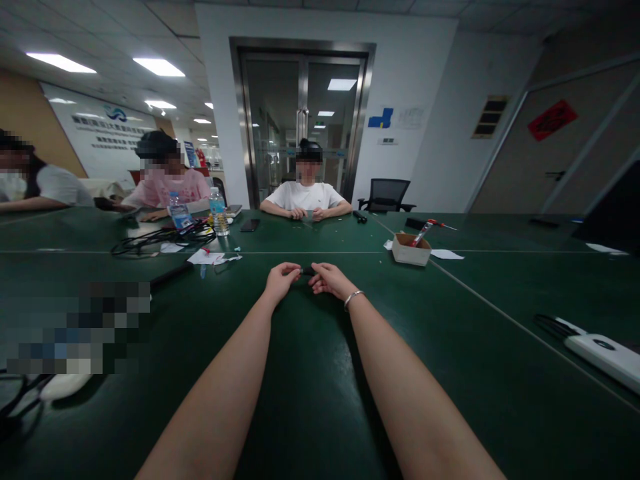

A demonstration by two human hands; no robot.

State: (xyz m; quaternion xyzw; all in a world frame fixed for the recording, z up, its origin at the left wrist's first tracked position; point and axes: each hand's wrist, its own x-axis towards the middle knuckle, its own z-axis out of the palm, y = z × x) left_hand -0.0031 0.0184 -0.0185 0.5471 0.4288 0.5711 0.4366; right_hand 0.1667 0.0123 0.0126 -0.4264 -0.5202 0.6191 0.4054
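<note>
Both my arms stretch forward over the dark green table [310, 373]. Between my hands is a small dark object [308, 271], short and narrow, too small and blurred to name. My left hand [281, 280] is closed in a pinch at its left end, where a pale tip shows. From the other side my right hand [332, 280], with a silver bangle [353, 300] on the wrist, grips it between thumb and forefinger. The other right fingers are curled below. My fingers hide part of the object.
Bottles [219, 212] and tangled black cables [165, 239] lie ahead left, near paper scraps [206, 257]. A small open box [411, 253] stands ahead right. A white device [603, 350] lies at far right. A person [307, 193] sits opposite; two others sit at left.
</note>
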